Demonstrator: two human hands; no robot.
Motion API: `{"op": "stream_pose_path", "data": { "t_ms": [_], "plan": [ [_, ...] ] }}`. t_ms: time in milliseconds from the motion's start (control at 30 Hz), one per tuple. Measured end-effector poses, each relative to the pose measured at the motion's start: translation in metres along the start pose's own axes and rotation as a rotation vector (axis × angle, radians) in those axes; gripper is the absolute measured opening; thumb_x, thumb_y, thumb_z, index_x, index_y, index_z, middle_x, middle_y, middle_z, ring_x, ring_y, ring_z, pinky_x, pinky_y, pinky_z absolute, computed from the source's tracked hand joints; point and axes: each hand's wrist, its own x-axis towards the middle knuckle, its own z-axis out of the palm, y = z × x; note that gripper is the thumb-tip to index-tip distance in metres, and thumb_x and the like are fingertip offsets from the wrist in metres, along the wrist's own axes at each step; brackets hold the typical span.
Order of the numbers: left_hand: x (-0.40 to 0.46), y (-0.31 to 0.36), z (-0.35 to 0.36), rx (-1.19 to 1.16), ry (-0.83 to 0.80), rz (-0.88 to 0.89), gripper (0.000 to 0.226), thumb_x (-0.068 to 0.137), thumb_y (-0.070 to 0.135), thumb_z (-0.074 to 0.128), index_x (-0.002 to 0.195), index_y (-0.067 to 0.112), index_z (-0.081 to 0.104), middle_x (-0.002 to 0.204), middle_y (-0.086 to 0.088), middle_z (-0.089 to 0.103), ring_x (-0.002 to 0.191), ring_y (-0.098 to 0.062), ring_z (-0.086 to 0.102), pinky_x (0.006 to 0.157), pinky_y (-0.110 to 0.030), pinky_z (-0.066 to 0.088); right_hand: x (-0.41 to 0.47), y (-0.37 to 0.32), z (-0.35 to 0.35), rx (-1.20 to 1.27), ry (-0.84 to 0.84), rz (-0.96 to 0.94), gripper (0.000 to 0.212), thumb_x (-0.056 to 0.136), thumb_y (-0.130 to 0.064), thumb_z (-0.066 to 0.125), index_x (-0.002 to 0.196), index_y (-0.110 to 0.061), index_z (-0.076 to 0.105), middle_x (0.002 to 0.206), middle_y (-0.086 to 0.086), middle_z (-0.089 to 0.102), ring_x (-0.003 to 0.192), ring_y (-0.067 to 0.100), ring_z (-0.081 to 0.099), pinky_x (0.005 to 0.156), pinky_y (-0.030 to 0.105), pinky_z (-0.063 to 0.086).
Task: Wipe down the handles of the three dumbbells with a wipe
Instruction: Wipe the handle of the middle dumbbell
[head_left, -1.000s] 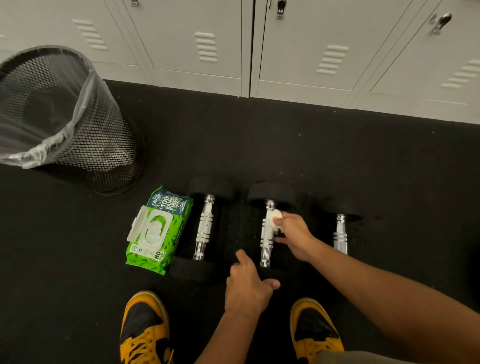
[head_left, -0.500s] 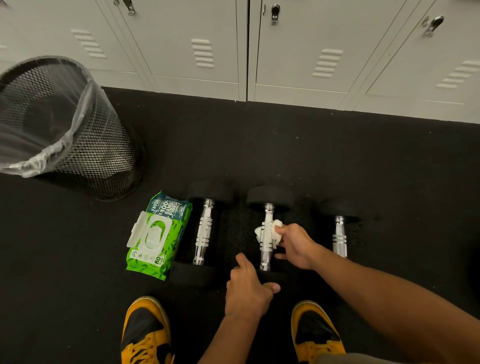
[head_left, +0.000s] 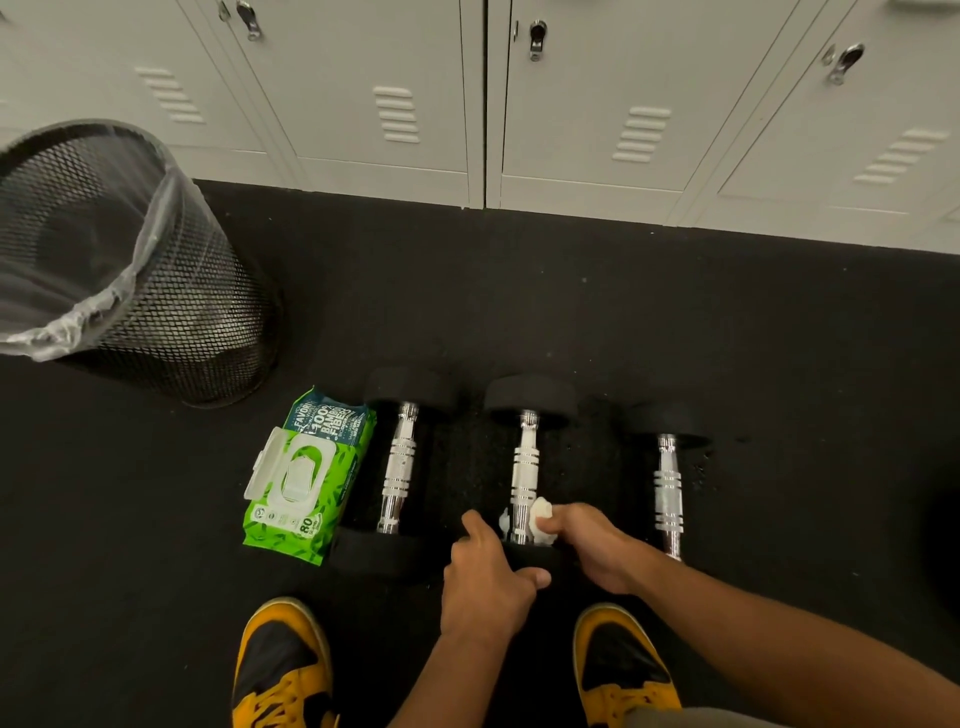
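gripping wipe (head_left: 540, 514) on middle dumbbell (head_left: 525, 467), right hand (head_left: 592, 545); left hand (head_left: 488, 582) clasps its end.

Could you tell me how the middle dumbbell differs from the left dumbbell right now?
The middle dumbbell has a white wipe held against its handle by the right hand; the left dumbbell is untouched. The left hand grips the middle dumbbell's near head; the left dumbbell lies beside the green wipes pack. Both have chrome handles and black heads.
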Motion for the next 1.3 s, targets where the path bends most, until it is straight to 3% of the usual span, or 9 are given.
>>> {"op": "stream_pose_path", "data": {
  "t_ms": [133, 233, 333, 600, 767, 867, 1067, 1233, 1300],
  "plan": [
    [0.001, -0.001, 0.001, 0.0, 0.003, -0.003, 0.081, 0.073, 0.037, 0.084, 0.13, 0.018, 0.029, 0.134, -0.013, 0.049, 0.125, -0.032, 0.051, 0.099, -0.039, 0.047, -0.035, -0.024, 0.013, -0.219, 0.089, -0.108, 0.013, 0.09, -0.021, 0.063, 0.096, -0.016, 0.073, 0.098, 0.003, 0.073, 0.095, 0.016, 0.067, 0.09, 0.036, 0.051],
    [0.001, -0.001, 0.001, -0.008, 0.002, -0.004, 0.081, 0.073, 0.037, 0.084, 0.131, 0.019, 0.029, 0.134, -0.013, 0.049, 0.125, -0.032, 0.052, 0.097, -0.038, 0.047, -0.053, -0.031, 0.02, -0.393, 0.161, -0.201, 0.013, 0.092, -0.02, 0.063, 0.081, -0.017, 0.07, 0.079, -0.003, 0.066, 0.073, 0.007, 0.061, 0.066, 0.024, 0.044],
    [0.001, -0.001, 0.002, -0.004, 0.0, -0.007, 0.081, 0.072, 0.038, 0.084, 0.129, 0.019, 0.029, 0.133, -0.013, 0.05, 0.123, -0.031, 0.053, 0.097, -0.039, 0.049, -0.068, -0.037, 0.025, -0.515, 0.246, -0.3, 0.017, 0.091, -0.019, 0.065, 0.075, -0.023, 0.068, 0.068, -0.008, 0.06, 0.063, 0.001, 0.054, 0.056, 0.018, 0.037],
    [0.002, -0.003, 0.002, -0.011, -0.006, 0.001, 0.084, 0.072, 0.038, 0.084, 0.132, 0.018, 0.028, 0.133, -0.013, 0.05, 0.125, -0.033, 0.051, 0.099, -0.04, 0.048, -0.078, -0.049, 0.017, -0.532, 0.528, -0.439, 0.022, 0.094, -0.02, 0.057, 0.111, -0.017, 0.071, 0.083, -0.001, 0.068, 0.073, 0.004, 0.059, 0.055, 0.018, 0.038],
    [0.004, -0.004, 0.002, -0.008, -0.007, 0.005, 0.088, 0.071, 0.038, 0.085, 0.133, 0.019, 0.026, 0.132, -0.012, 0.051, 0.121, -0.031, 0.054, 0.097, -0.041, 0.05, -0.058, -0.033, 0.038, -0.657, 0.364, -0.359, 0.035, 0.1, -0.027, 0.049, 0.133, -0.016, 0.057, 0.116, 0.006, 0.067, 0.093, 0.012, 0.062, 0.069, 0.018, 0.042],
    [0.005, -0.003, 0.003, -0.001, -0.012, -0.005, 0.085, 0.07, 0.038, 0.085, 0.13, 0.02, 0.027, 0.131, -0.011, 0.05, 0.119, -0.03, 0.056, 0.095, -0.04, 0.052, -0.043, -0.034, 0.048, -0.636, 0.428, -0.355, 0.031, 0.101, -0.024, 0.05, 0.128, -0.013, 0.058, 0.12, 0.009, 0.065, 0.109, 0.02, 0.061, 0.08, 0.024, 0.045],
    [0.007, -0.004, 0.003, -0.003, -0.021, -0.005, 0.086, 0.072, 0.038, 0.084, 0.133, 0.019, 0.027, 0.135, -0.011, 0.049, 0.124, -0.03, 0.052, 0.098, -0.039, 0.048, -0.023, -0.039, 0.044, -0.466, 0.531, -0.376, 0.023, 0.099, -0.023, 0.052, 0.113, -0.017, 0.069, 0.104, 0.006, 0.07, 0.11, 0.025, 0.06, 0.088, 0.032, 0.05],
    [0.004, -0.001, 0.004, 0.002, -0.017, -0.014, 0.086, 0.074, 0.039, 0.082, 0.136, 0.019, 0.026, 0.138, -0.012, 0.047, 0.128, -0.032, 0.049, 0.102, -0.041, 0.045, -0.011, -0.082, 0.027, -0.377, 0.561, -0.399, 0.019, 0.095, -0.023, 0.058, 0.09, -0.013, 0.073, 0.086, 0.007, 0.068, 0.099, 0.028, 0.063, 0.073, 0.025, 0.042],
    [0.003, -0.001, 0.002, 0.001, -0.019, -0.021, 0.085, 0.075, 0.04, 0.082, 0.136, 0.019, 0.026, 0.138, -0.012, 0.046, 0.128, -0.032, 0.048, 0.101, -0.041, 0.044, -0.007, -0.093, 0.023, -0.332, 0.54, -0.368, 0.019, 0.095, -0.023, 0.06, 0.095, -0.008, 0.073, 0.091, 0.008, 0.069, 0.089, 0.019, 0.064, 0.066, 0.023, 0.044]
  ]
}}
